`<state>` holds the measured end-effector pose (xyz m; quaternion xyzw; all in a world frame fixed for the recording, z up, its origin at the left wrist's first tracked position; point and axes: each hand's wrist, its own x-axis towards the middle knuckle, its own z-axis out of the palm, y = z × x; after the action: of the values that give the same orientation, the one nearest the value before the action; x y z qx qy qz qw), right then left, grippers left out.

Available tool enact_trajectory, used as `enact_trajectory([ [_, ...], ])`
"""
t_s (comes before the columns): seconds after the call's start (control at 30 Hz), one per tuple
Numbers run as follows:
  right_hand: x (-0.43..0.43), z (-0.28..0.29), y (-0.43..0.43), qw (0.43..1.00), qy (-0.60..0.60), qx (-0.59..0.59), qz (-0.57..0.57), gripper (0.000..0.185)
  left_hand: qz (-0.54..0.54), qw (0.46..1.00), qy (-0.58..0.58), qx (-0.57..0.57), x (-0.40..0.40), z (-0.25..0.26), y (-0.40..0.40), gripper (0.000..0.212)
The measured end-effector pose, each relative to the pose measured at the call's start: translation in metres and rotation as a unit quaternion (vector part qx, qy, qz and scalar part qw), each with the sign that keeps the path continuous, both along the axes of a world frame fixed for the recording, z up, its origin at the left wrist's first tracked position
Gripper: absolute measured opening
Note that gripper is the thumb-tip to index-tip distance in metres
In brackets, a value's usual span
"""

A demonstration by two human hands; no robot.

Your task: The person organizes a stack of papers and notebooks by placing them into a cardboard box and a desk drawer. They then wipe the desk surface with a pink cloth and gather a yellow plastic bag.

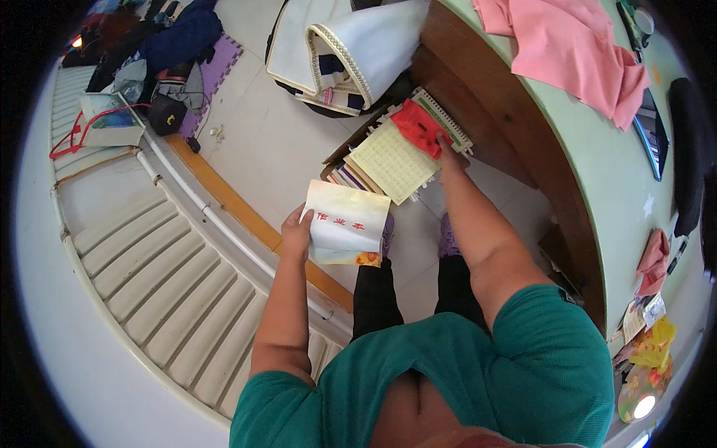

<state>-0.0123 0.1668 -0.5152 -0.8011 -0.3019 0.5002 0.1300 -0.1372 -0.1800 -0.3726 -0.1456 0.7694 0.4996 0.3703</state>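
My left hand (298,228) grips the left edge of a thin exercise book (348,224), whose pale cover bears red writing and an orange flower. My right hand (451,155) is at the lower end of a red plastic bag or wrapper (417,126); whether the fingers close on it cannot be told. Beneath and beside the red thing lie a yellowish sheet with gridded writing (392,162) and a green-edged spiral notebook (442,119). These rest on a box of books (358,175) on the floor, between the held book and the desk.
A curved desk (566,117) with brown wooden sides bears a pink cloth (577,50) on my right. White fabric with braided trim (358,50) stands beyond the box. A radiator (179,280) and pipe run along my left. Clothes and a paper bag (112,120) lie at upper left.
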Motion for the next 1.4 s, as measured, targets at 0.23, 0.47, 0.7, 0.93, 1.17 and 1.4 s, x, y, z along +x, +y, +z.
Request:
enact_trajectory([
  [0.23,-0.012,0.006,-0.001,0.99,-0.054,-0.129,-0.024,0.128,-0.043,0.989,0.135,-0.035,-0.018,-0.01,0.008,0.04],
  [0.47,0.022,-0.047,0.0,0.98,0.163,-0.11,-0.001,0.093,-0.111,0.989,0.096,0.01,-0.053,-0.016,0.108,0.037],
  [0.7,0.012,0.017,-0.007,0.954,0.284,-0.088,-0.035,0.072,-0.222,0.975,0.004,0.004,-0.055,-0.069,0.149,0.034],
  [0.93,0.093,0.015,0.008,0.929,0.364,-0.053,0.046,0.052,-0.233,0.972,0.003,-0.014,-0.105,-0.046,0.098,0.036],
  [1.17,0.227,0.072,0.007,0.902,0.405,-0.148,0.026,0.051,-0.31,0.95,-0.008,0.018,-0.096,-0.069,0.132,0.036],
  [1.4,0.19,0.054,0.004,0.845,0.501,-0.186,-0.023,0.061,-0.406,0.866,0.28,-0.08,-0.038,-0.151,0.272,0.052],
])
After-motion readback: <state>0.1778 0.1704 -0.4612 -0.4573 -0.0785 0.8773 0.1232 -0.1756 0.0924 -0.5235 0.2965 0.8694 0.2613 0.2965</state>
